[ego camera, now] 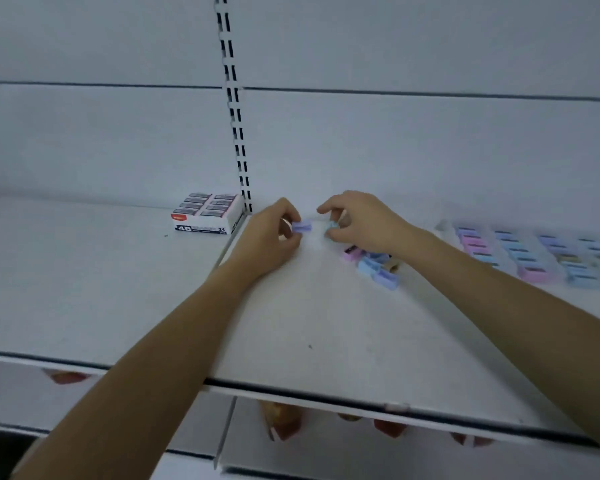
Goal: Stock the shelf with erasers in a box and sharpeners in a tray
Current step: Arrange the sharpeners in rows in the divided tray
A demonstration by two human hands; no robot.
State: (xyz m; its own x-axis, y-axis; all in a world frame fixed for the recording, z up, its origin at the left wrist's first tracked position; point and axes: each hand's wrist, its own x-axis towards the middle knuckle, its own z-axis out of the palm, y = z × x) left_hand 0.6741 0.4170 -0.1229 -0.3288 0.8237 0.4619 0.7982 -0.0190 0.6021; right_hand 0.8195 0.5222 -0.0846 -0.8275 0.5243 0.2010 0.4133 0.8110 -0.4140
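My left hand (269, 233) pinches a purple sharpener (302, 226) just above the white shelf (309, 323). Close to its right, my right hand (357, 221) pinches a pale blue sharpener (329, 228). A small pile of loose pink, blue and purple sharpeners (374, 265) lies on the shelf under my right wrist. A clear tray (445, 226) at the right holds rows of pastel sharpeners (534, 258). The white eraser box (207, 213) marked 4B, filled with erasers, stands at the back left by the slotted upright.
A slotted metal upright (234, 109) runs up the white back panel. A seam between two shelf boards runs from the box toward the front edge (326, 393). Blurred packaged goods (281, 422) sit on the shelf below.
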